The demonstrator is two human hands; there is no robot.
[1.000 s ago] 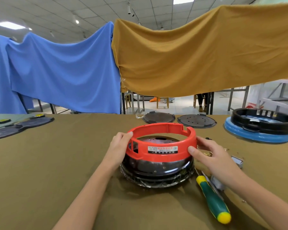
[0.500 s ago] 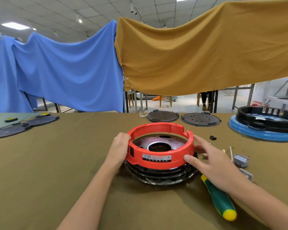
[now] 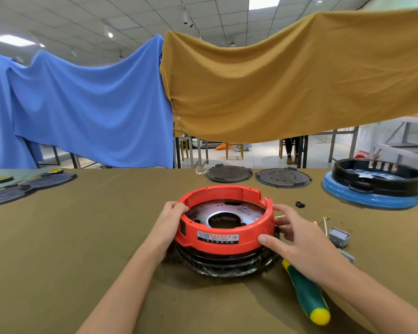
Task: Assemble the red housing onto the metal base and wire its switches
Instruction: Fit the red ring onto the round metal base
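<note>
Two hands are held against a red ring-shaped housing (image 3: 226, 227) at the middle of a table covered in an olive-brown cloth (image 3: 58, 249). The housing is seated low on a round base (image 3: 225, 263), whose dark, glossy lower rim shows beneath it and whose perforated metal plate with a central hole is seen inside the ring. On the left, the left hand (image 3: 170, 225) is wrapped around the ring's left wall, with fingers curled over the top edge. A white label is carried on the near face of the housing. On the right, the right hand (image 3: 297, 239) is spread against the right wall, thumb pressed on the near face and fingers reaching behind; the ring is gripped between them. Just beside that wrist a green screwdriver with a yellow cap (image 3: 306, 295) is laid, and further right a small grey switch (image 3: 338, 237) and some loose screws are scattered, untouched.

The step in hand is judged to be the seating of the housing on the base. An even downward press and a check of alignment are likely called for next, before screws and switches are taken up.

Compared with a second earlier, the housing is set noticeably lower on the base, with far less of the dark wall exposed.
</note>
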